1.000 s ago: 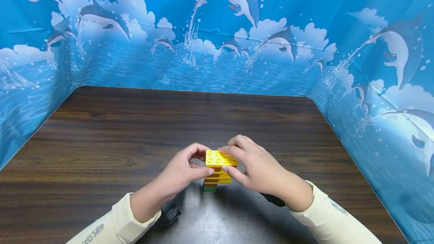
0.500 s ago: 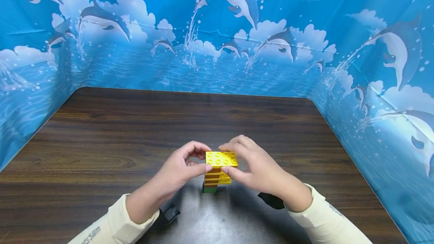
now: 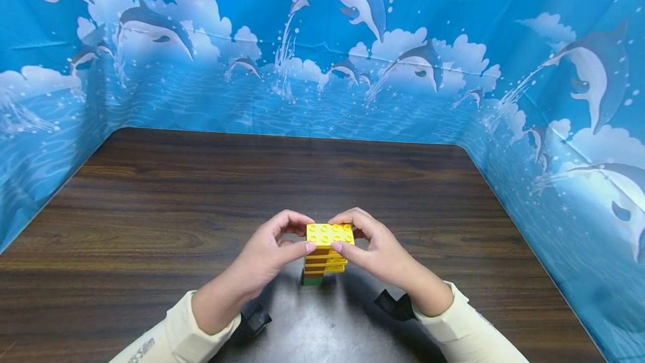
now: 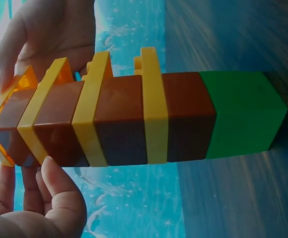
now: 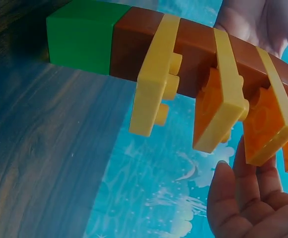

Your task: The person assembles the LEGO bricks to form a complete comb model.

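Note:
A tall tower of toy building blocks stands on the table, with a green block [image 4: 243, 114] at the bottom. Above it, brown blocks [image 4: 119, 119] alternate with thin yellow plates [image 5: 156, 74] that jut out to the right. A yellow studded plate [image 3: 330, 234] forms the top. My left hand [image 3: 272, 251] pinches the upper left end, thumb on the near side, fingers behind. On the right, my right hand [image 3: 375, 248] grips the top plate's right part, its thumb at the front edge and index finger at the back edge.
The dark wood-grain table [image 3: 201, 184] stretches back to a blue dolphin-print curtain [image 3: 201, 83] on the far side and both flanks. Black straps [image 3: 395, 305] hang at the wrists, below cream sleeves [image 3: 176, 329].
My right index finger has gone from over the top plate's studs to its back edge, and the right hand has shifted slightly left. The left hand and tower stay nearly in place.

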Demonstrator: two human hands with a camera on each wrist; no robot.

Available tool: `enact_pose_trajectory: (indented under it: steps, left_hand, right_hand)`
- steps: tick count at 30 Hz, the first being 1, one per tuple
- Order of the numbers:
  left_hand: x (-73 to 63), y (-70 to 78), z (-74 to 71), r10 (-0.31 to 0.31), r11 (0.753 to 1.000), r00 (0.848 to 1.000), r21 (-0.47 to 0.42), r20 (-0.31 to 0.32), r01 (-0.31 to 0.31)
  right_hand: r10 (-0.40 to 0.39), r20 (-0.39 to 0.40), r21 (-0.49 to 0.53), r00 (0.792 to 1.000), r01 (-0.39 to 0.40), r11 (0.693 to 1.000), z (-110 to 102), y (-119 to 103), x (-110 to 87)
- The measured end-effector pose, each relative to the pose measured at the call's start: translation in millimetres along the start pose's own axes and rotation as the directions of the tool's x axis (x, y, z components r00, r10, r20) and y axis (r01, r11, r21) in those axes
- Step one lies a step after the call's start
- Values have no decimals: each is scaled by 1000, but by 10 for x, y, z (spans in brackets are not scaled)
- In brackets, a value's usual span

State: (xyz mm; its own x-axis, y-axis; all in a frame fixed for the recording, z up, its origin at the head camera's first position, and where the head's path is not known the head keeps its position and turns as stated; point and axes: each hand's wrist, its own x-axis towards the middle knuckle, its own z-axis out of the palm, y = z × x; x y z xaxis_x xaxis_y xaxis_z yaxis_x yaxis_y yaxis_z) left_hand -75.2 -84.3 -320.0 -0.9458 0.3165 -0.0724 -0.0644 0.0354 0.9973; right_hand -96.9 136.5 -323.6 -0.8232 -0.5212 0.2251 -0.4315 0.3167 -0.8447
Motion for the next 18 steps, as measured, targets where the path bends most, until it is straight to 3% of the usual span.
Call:
enact_pose_trajectory:
  steps: [10,18]
  left_hand:
    - [-11,-47,13,51,998,999,-40,-5,-51]
    - [-9,-61,10,85,996,996,-6,-2,-85]
  right_hand:
    - [9,8,28,1000,-9,1000,33,45,-6]
    - [-6,4,15,1000,6,1000,42,86,5]
